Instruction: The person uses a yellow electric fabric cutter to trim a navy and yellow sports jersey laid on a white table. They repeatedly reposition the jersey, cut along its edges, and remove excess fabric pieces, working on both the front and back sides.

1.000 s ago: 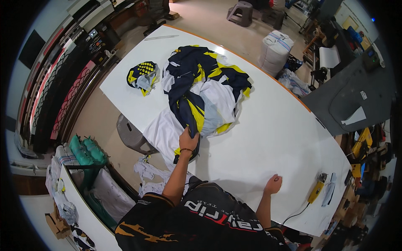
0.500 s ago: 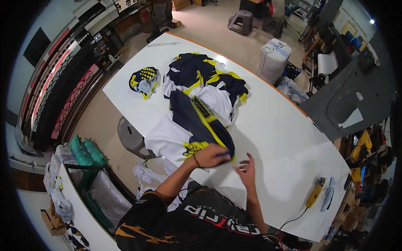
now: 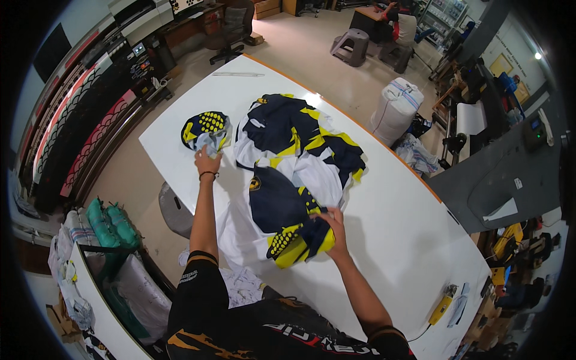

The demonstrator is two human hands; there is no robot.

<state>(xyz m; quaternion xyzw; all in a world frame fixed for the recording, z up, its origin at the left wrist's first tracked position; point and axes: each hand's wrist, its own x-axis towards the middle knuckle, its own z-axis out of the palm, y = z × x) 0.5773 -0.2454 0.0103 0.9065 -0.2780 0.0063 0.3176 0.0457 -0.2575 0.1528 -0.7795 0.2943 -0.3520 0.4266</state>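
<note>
My left hand reaches to a small navy, yellow-dotted fabric bundle on the left of the white table, its fingers closed on the bundle's pale lower part. My right hand grips the right end of a navy, yellow and white garment in the middle of the table, with white cloth spreading toward the near-left edge. Behind it lies a larger heap of similar garments.
A yellow corded tool lies at near right. A grey stool stands left, beside green bundles. Large printers line the left. A white sack and grey panel are right. A person sits far back.
My left hand let go of the garment and moved up-left to the small bundle. My right hand came up and took hold of the garment, whose dark end now lies bunched lower.
</note>
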